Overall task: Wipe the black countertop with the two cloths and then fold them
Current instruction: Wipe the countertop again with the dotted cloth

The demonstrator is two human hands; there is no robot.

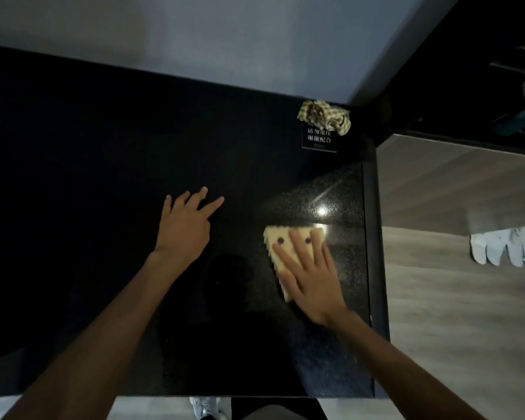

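A black worktop [88, 177] is seen from above, filling the left and centre of the frame; its right edge runs down the right-centre, and a bright glint of light is reflected on the polished surface just above the right hand.

The right hand [311, 280] is laid palm-down on a pale yellow cloth [281, 237] in the lower right part of the worktop, near the right edge; its fingers [297, 244] are held straight and slightly spread, pressed flat on the fabric, with nothing gripped; the cloth is folded into a roughly triangular shape, two dark dots are shown on it, and its upper and left parts are left uncovered by the hand.

The left hand [184, 228] is rested flat on the bare worktop at the centre of the frame, well apart from the yellow cloth; its fingers [212, 204] are spread wide and straight, and nothing is held.

A second cloth, green-and-cream striped [325, 116], is left crumpled in a heap at the far right corner of the worktop in the upper right of the frame, against the grey wall [194, 40]; part of a small black sign [319, 139] with white characters is overlapped by it.

Wood-patterned floor [452, 328] is visible at the right; a pale shoe [205, 407] is glimpsed at the bottom edge.
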